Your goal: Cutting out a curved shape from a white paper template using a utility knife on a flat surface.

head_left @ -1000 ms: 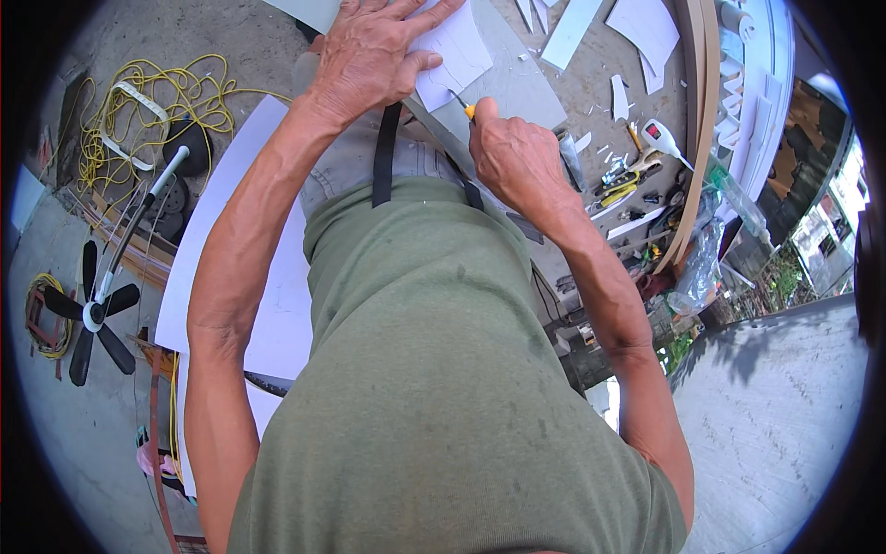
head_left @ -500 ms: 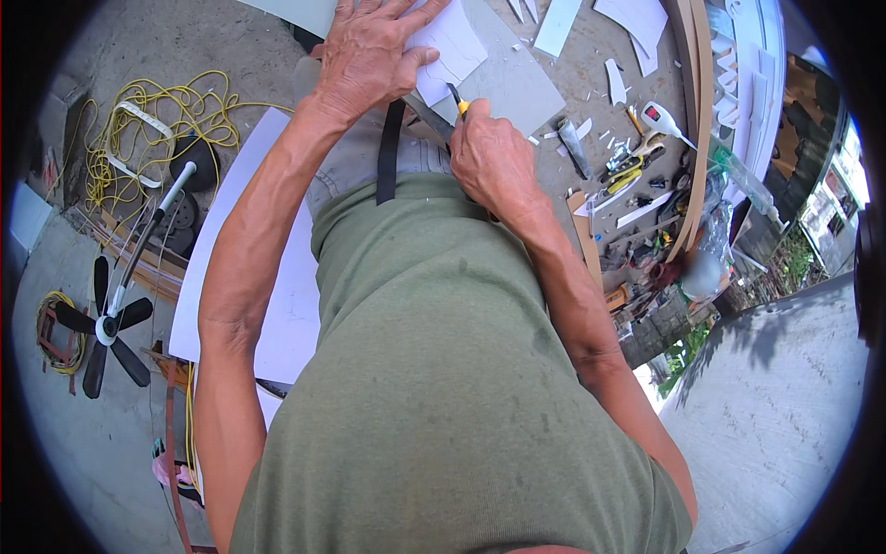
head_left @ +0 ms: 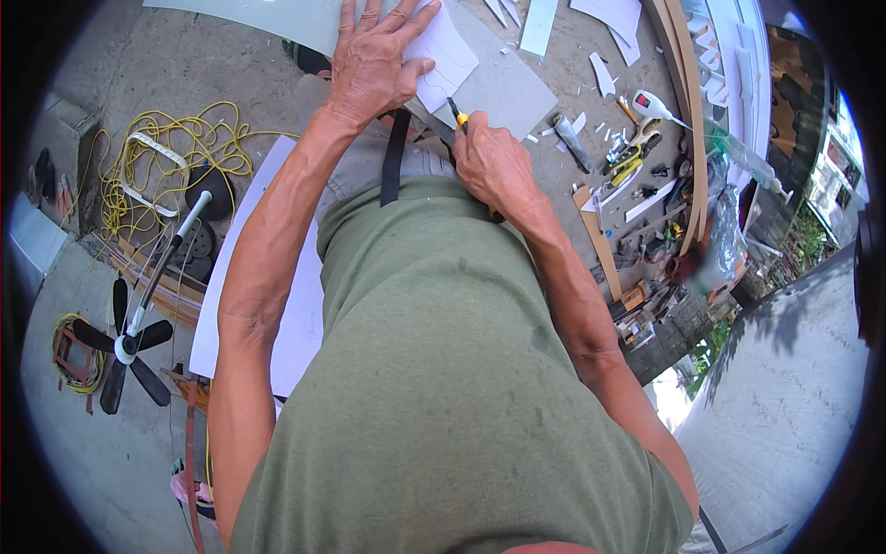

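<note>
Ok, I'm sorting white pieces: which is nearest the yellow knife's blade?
The line-marked piece under the left hand, its edge by the blade; other white pieces lie farther off.

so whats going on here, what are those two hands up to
The person's left hand is spread flat, partly over a small white sheet that lies on a grey board. The right hand grips a yellow and black knife, its tip at the sheet's near edge; whether it touches is too small to tell. On the ground to the right lie white scraps and some pliers.
</note>
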### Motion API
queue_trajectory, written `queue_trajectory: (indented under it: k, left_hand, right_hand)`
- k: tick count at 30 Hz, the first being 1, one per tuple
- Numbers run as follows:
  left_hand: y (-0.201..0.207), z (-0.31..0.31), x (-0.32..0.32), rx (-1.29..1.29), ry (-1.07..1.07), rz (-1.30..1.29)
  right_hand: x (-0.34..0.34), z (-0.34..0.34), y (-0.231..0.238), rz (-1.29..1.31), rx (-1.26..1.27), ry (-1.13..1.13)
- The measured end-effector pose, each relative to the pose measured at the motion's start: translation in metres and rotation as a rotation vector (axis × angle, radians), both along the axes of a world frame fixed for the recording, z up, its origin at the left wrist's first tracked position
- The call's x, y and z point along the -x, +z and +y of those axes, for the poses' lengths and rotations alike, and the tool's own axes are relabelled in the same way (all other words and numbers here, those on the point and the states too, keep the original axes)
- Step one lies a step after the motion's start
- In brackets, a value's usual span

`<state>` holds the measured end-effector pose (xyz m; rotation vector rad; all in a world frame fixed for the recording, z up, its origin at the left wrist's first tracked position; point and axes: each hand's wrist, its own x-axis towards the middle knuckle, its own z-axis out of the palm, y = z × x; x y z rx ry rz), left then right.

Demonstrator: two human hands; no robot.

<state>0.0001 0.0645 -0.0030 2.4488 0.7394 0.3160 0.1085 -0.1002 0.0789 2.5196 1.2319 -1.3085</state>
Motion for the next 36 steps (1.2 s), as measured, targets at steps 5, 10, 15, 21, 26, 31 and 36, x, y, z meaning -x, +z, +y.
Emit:
queue_trajectory:
  k: [5,10,15,21,26,31,36]
  left_hand:
    - [0.006,-0.008,-0.006,-0.040,0.099,-0.114]
    - [0.016,-0.011,-0.015,0.495,0.520,-0.251]
    - [0.025,0.001,0.005,1.132,0.435,-0.430]
    - [0.114,-0.008,0.006,1.005,0.019,-0.736]
    - [0.145,-0.009,0.003,0.792,-0.250,-0.793]
    - [0.161,-0.006,0.004,0.677,-0.340,-0.738]
    - [0.165,-0.005,0.003,0.669,-0.375,-0.727]
  right_hand:
    - [-0.017,-0.022,-0.004,0.007,-0.016,-0.008]
    - [-0.029,-0.049,-0.028,-0.127,-0.260,0.081]
    - [-0.038,-0.056,-0.017,-0.192,-0.421,-0.029]
    - [-0.053,-0.043,0.033,0.022,-0.748,-0.319]
    - [-0.065,-0.036,0.047,-0.033,-1.024,-0.337]
    - [-0.068,-0.038,0.054,-0.035,-1.121,-0.329]
    - [-0.068,-0.039,0.052,-0.070,-1.157,-0.312]
